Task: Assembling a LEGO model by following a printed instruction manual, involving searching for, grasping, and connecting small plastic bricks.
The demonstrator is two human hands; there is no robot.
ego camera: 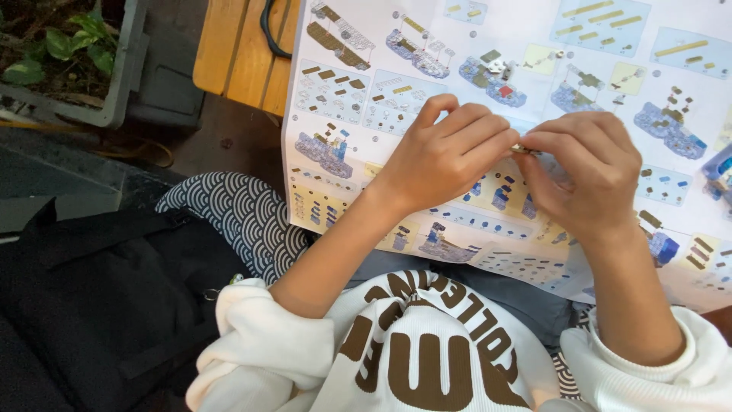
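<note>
Left hand [446, 156] and right hand [587, 172] meet fingertip to fingertip above a large instruction sheet [381, 91], both curled nearly closed around a tiny building piece [524, 149], of which only a pale sliver shows between the fingers. The sheet covers most of a wooden table [232, 49], and its right edge is cut off by the frame. A black bag [99, 297] lies at the left, partly out of view.
</note>
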